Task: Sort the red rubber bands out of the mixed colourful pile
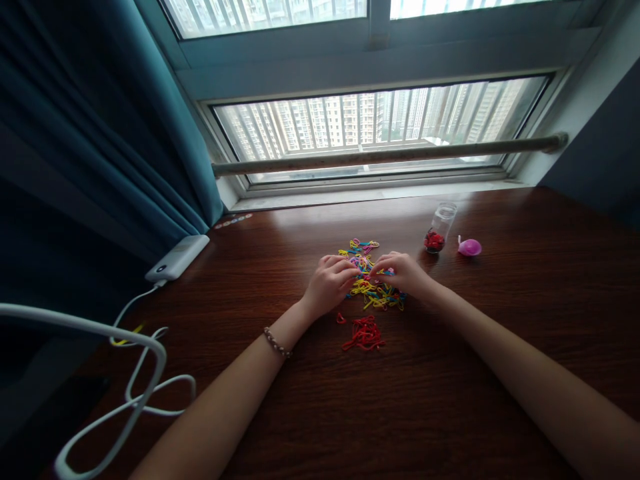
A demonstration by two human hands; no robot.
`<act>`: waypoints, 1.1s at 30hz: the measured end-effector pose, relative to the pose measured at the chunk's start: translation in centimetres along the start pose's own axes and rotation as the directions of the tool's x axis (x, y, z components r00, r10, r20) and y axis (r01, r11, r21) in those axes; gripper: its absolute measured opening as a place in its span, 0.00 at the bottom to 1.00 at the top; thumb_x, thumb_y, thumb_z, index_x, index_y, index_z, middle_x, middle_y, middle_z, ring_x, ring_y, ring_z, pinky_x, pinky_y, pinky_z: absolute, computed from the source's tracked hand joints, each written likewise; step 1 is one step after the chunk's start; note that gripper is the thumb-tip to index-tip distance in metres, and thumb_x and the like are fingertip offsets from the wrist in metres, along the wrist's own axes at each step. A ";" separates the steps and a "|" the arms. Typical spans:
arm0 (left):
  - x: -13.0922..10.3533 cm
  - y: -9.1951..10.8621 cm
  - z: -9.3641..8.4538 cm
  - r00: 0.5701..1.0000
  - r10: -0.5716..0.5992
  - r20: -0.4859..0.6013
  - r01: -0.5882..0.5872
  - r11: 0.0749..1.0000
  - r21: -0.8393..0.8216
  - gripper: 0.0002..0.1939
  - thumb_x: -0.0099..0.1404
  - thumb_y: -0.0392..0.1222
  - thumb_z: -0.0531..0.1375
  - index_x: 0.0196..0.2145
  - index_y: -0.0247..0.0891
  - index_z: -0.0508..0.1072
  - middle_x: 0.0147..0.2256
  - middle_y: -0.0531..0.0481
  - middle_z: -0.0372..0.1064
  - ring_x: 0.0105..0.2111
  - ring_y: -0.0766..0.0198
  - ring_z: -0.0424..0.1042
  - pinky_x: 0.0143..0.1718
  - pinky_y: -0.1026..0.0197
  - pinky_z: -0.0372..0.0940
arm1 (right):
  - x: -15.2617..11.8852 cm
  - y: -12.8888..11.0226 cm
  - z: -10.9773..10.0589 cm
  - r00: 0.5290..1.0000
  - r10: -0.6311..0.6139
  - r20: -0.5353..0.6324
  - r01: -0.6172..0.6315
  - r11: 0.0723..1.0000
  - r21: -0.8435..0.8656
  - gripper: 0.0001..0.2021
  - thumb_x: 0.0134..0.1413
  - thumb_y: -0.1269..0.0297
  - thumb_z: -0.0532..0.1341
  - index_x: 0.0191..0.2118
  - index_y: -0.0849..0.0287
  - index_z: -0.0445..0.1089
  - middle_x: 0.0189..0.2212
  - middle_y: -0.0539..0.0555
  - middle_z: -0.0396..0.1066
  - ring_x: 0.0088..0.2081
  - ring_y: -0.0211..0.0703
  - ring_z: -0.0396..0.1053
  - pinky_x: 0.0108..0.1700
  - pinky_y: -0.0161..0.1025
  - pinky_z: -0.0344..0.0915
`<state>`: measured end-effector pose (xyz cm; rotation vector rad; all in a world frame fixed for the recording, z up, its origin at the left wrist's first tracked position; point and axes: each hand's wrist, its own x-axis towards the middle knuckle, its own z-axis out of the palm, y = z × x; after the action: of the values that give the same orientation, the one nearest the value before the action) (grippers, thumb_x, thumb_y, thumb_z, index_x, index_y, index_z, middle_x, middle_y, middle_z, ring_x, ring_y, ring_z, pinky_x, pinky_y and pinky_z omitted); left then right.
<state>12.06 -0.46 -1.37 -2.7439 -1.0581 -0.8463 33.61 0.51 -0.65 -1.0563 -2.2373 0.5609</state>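
Observation:
A loose pile of small coloured bands, mostly yellow with blue and pink among them, lies on the dark wooden table. They look like little rubber bands. My left hand rests at the pile's left side, its fingers curled together over the bands. From the right, my right hand reaches in with fingers bent and tips close together in the pile. Whatever either set of fingertips grips is too small to make out. Nearer to me sits a separate heap of red bands, with one red band beside it.
Behind my right hand stands a clear jar with red pieces at its bottom. A pink lid lies right of it. At left are a white power bank and a looping white cable. A window sill borders the table's far edge.

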 end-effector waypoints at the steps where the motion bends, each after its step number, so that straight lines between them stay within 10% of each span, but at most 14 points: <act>1: 0.0 0.2 0.0 0.999 0.039 0.028 -0.038 0.999 -0.023 0.09 0.63 0.41 0.53 0.39 0.43 0.72 0.39 0.51 0.71 0.44 0.61 0.64 0.49 0.54 0.52 | -0.1 -0.2 0.2 0.998 -0.055 0.024 0.056 0.998 -0.034 0.06 0.48 0.64 0.60 0.31 0.55 0.75 0.32 0.52 0.73 0.34 0.39 0.66 0.39 0.37 0.58; 17: -0.2 -0.6 -0.5 0.996 -0.071 0.056 0.071 0.997 -0.007 0.14 0.61 0.47 0.54 0.21 0.39 0.70 0.27 0.52 0.70 0.37 0.62 0.65 0.51 0.51 0.49 | -0.1 1.5 -0.1 0.984 0.114 -0.135 -0.132 0.982 -0.133 0.08 0.47 0.63 0.61 0.24 0.58 0.74 0.27 0.53 0.73 0.32 0.43 0.67 0.38 0.38 0.60; 33: 0.2 1.5 0.6 0.979 -0.166 0.121 0.166 0.986 0.006 0.05 0.60 0.40 0.55 0.31 0.41 0.71 0.38 0.50 0.67 0.48 0.56 0.57 0.51 0.46 0.46 | -0.7 0.5 1.6 0.976 0.082 -0.202 -0.129 0.964 -0.231 0.04 0.47 0.67 0.61 0.26 0.57 0.74 0.30 0.54 0.71 0.37 0.45 0.58 0.40 0.41 0.59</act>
<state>13.45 -1.31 -1.55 -2.7708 -1.3251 -0.7083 33.18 0.04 -2.35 -1.3010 -2.1259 0.2189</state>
